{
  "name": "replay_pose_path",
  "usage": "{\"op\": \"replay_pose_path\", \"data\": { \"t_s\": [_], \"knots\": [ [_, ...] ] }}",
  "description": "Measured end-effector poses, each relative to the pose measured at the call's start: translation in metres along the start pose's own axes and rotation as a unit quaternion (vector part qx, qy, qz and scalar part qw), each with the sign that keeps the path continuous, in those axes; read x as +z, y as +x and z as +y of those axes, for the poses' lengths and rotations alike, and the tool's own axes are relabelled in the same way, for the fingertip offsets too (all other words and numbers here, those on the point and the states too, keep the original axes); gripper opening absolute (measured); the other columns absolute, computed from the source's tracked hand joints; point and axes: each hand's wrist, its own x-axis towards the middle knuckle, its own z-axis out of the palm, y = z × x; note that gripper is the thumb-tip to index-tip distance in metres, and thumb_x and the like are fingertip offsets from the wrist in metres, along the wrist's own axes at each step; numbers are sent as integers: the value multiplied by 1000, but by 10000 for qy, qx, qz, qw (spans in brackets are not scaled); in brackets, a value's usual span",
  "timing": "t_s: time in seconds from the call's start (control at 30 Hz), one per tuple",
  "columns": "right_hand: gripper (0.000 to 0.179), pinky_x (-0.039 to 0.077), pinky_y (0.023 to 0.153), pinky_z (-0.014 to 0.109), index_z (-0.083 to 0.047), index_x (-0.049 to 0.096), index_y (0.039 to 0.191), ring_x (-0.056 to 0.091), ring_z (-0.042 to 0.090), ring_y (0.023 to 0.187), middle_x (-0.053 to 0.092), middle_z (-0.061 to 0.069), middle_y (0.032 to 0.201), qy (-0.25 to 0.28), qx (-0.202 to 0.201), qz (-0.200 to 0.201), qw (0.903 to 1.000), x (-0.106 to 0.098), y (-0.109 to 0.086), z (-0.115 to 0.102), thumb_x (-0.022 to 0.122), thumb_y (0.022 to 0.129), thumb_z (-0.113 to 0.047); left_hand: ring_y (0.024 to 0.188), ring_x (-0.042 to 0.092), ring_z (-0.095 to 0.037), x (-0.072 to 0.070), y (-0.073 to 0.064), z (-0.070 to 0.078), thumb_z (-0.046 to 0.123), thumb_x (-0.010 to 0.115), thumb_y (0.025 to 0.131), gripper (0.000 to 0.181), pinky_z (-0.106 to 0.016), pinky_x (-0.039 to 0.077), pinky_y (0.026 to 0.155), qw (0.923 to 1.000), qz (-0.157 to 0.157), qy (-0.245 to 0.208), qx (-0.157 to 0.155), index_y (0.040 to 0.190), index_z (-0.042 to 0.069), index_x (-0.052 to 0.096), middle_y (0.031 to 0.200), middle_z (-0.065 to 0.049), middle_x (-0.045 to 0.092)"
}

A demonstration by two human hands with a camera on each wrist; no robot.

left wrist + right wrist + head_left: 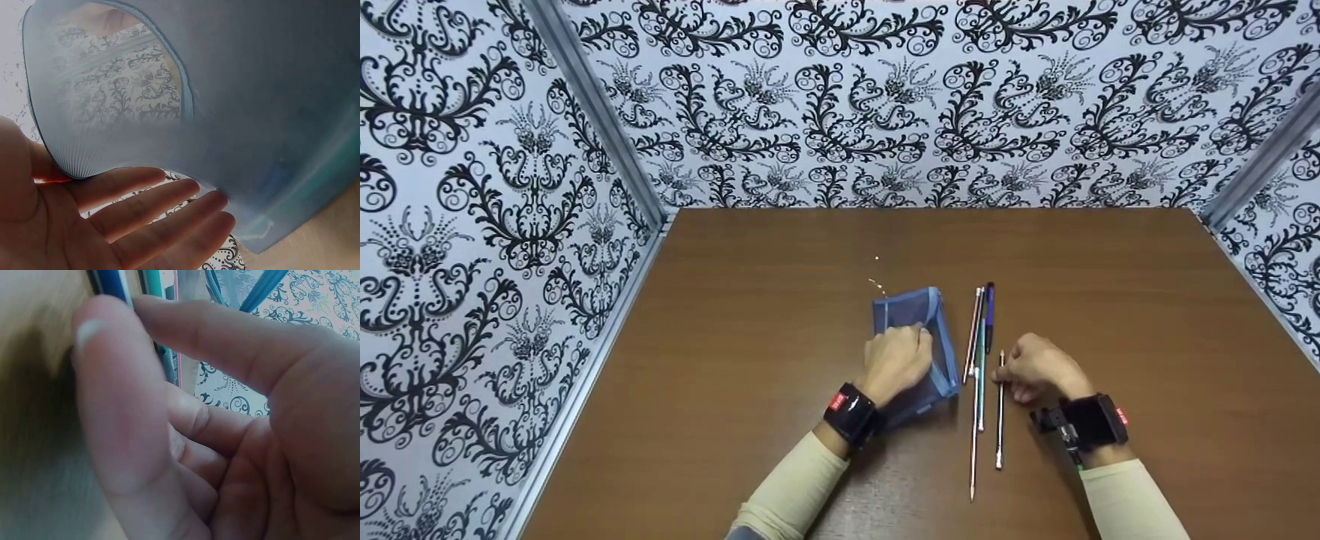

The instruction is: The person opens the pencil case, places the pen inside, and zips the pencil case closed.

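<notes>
A blue mesh zip pouch (911, 309) lies in the middle of the table in the head view. My left hand (896, 364) is over it and, in the left wrist view, pinches the edge of the mesh (247, 112) between thumb and fingers, the opening gaping. To the right of the pouch, my right hand (1041, 367) pinches a dark pencil (1000, 427) near its upper end. Seen from the right wrist, the thumb and index fingertip meet at this blue-sided pencil (110, 282).
Between the pouch and my right hand lie several pencils (973, 465) and a blue pen with black ends (989, 309). Beyond the pouch, a small beaded zip pull (877, 285) rests on the brown table (750, 315). Patterned walls (885, 97) stand behind and at the sides.
</notes>
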Motion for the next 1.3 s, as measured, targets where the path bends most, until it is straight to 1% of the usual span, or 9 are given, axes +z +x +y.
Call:
{"op": "replay_pose_path", "data": {
  "t_s": [0.23,0.3,0.53,0.63,0.73,0.87,1.07,1.13,1.3],
  "knots": [
    [24,51,46,23,2,64,70,60,9,43,63,6,55,204,72,-181,9996,-1,2,3,71,89,-11,76,71,-31,0,0,0,26,39,100,38,-43,52,59,9999,75,-21,96,100,12,74,83,-9,72],
    [23,51,46,23,3,64,71,60,9,43,63,6,56,234,78,-238,9994,-2,2,4,70,89,-11,76,71,-31,0,-1,0,26,39,100,38,-43,52,59,9999,96,-28,125,102,11,74,84,-10,72],
    [17,53,48,24,3,65,78,62,12,47,65,9,61,353,231,-295,9987,-3,2,2,68,90,-9,73,70,-31,0,0,0,27,39,100,37,-42,50,58,9999,95,-23,101,97,11,73,82,-10,72],
    [16,54,50,25,4,65,80,63,12,49,65,10,63,430,190,-316,9984,-3,2,3,65,91,-7,73,70,-30,0,0,0,27,40,101,38,-41,50,58,10000,57,-28,70,100,12,74,83,-10,72],
    [16,55,51,26,4,63,80,64,13,49,65,11,64,509,150,-295,9982,-4,2,3,64,92,-6,70,68,-27,0,0,-1,28,39,101,39,-39,50,58,10000,-22,-43,28,102,12,74,81,-10,71],
    [17,55,52,28,3,62,78,64,14,50,65,11,63,544,116,-246,9981,-4,2,2,63,92,-6,70,68,-26,0,0,-1,29,38,102,39,-38,49,57,10000,-42,-49,4,103,12,74,83,-9,71],
    [18,56,54,29,4,63,79,65,15,52,64,9,65,701,83,-137,9974,-4,2,3,61,93,-7,67,66,-24,0,0,-1,29,38,102,39,-37,48,57,9999,-92,-96,-45,101,13,73,80,-8,69],
    [18,56,54,28,3,62,80,65,14,53,63,8,65,734,33,-130,9972,-5,2,4,60,94,-8,70,68,-26,-1,0,0,29,37,102,39,-39,50,58,10000,-76,-43,-47,98,13,72,82,-9,70],
    [18,57,56,29,2,61,84,65,14,56,64,7,68,798,44,-148,9967,-6,2,3,57,96,-10,85,72,-33,-2,-1,1,30,37,101,39,-46,53,65,9999,-21,108,-37,102,13,72,96,-12,75]
  ]
}}
